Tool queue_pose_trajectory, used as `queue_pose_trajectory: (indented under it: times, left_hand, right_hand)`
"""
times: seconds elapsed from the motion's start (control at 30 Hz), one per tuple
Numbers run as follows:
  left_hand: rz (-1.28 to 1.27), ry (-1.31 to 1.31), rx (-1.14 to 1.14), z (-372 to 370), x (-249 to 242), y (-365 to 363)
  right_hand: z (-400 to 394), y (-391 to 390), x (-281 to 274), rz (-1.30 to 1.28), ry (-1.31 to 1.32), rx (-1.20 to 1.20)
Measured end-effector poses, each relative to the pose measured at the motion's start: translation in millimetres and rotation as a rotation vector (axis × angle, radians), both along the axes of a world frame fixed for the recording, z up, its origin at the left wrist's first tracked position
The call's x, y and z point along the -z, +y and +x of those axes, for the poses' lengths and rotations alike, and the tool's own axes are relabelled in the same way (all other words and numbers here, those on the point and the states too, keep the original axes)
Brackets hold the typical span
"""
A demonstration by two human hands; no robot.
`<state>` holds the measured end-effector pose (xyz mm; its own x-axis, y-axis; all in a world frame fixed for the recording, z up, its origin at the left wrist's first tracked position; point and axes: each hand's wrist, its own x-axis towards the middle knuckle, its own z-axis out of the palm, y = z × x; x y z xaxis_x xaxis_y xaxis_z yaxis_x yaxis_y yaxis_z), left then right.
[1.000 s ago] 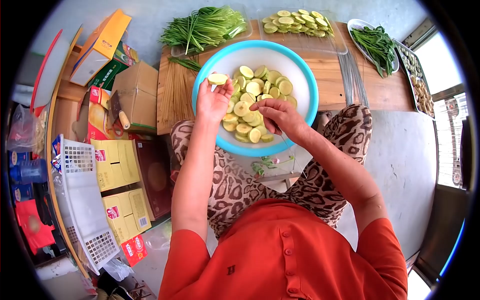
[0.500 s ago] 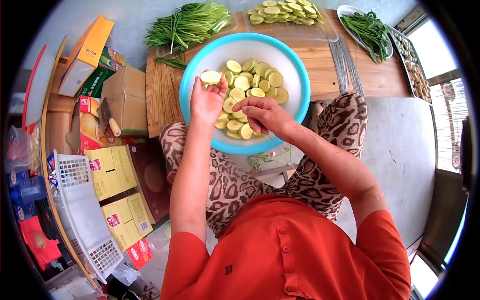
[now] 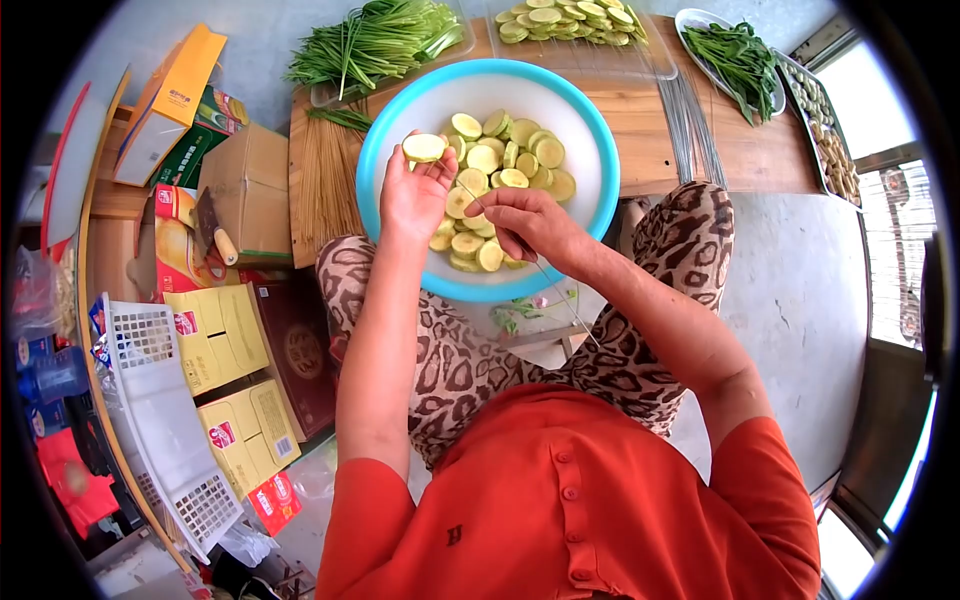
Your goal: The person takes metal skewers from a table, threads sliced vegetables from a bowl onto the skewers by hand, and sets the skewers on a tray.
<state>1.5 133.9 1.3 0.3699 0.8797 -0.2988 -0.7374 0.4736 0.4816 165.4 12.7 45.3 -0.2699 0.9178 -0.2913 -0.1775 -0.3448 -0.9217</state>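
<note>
My left hand [image 3: 414,198] holds up a round pale-green vegetable slice [image 3: 424,147] at its fingertips, over the left side of a white bowl with a blue rim [image 3: 377,150]. My right hand [image 3: 527,225] pinches a thin skewer [image 3: 560,290] that runs back toward my lap, its tip pointing at the raised slice. Both hands hover over the heap of slices [image 3: 505,170] inside the bowl, which rests on my knees.
A wooden table [image 3: 750,160] beyond the bowl carries a bundle of bamboo skewers [image 3: 325,180], chives on a tray [image 3: 375,40], a tray of skewered slices [image 3: 570,22], metal skewers [image 3: 690,115] and a plate of greens [image 3: 735,60]. Cardboard boxes [image 3: 245,185], a cleaver [image 3: 212,225] and a white basket [image 3: 160,400] stand at left.
The view has shifted, so the bowl and table sit higher in frame. My right hand has drawn the skewer up toward the slice held in my left hand.
</note>
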Motion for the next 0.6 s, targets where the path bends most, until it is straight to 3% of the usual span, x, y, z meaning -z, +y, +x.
queue_pose_trajectory:
  times: [0.6]
  left_hand:
    - [0.053,-0.001,0.003,0.3,-0.7,0.8]
  right_hand:
    - [-2.5,-1.6,-4.2,-0.048,0.077,0.022]
